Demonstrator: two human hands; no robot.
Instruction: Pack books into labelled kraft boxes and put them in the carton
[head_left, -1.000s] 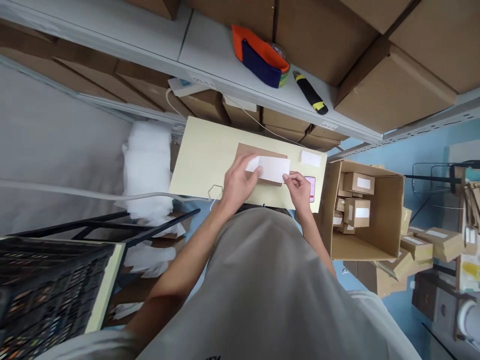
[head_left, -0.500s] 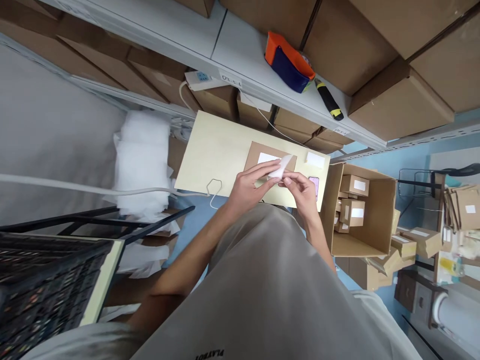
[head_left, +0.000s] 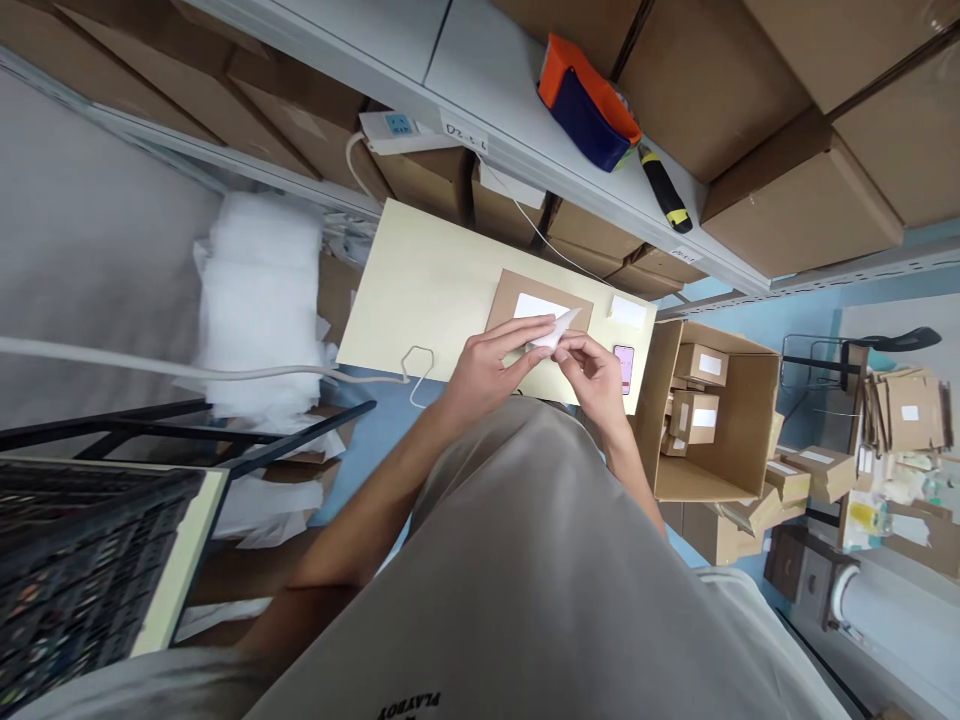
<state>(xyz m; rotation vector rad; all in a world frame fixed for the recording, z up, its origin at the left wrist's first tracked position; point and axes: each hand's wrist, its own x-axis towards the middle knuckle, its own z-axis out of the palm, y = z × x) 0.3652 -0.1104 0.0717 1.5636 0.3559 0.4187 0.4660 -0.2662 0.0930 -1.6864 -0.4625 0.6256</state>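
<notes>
A thin white sheet (head_left: 556, 330), apparently a label or its backing, is held up between both hands. My left hand (head_left: 501, 362) pinches its left side, with the fingers stretched along it. On the right side my right hand (head_left: 589, 368) grips the lower corner between thumb and fingers. Under and beyond the hands lies a flat brown cardboard box (head_left: 508, 292) on the pale yellow table (head_left: 427, 270). A white label (head_left: 534, 304) is on the box, partly covered by my left fingers. A phone with a lit pink screen (head_left: 623, 368) lies right of my right hand.
A white paper stack (head_left: 628, 311) sits at the table's right end. Right of the table stands an open carton (head_left: 739, 440) holding small labelled boxes. Above runs a shelf with a box cutter (head_left: 664, 190) and an orange-blue holder (head_left: 589, 105). A white cable (head_left: 187, 370) crosses at left.
The view has shifted slightly, so the surroundings sit a little further left. Both hands still hold the white sheet, which now looks more folded and narrower.
</notes>
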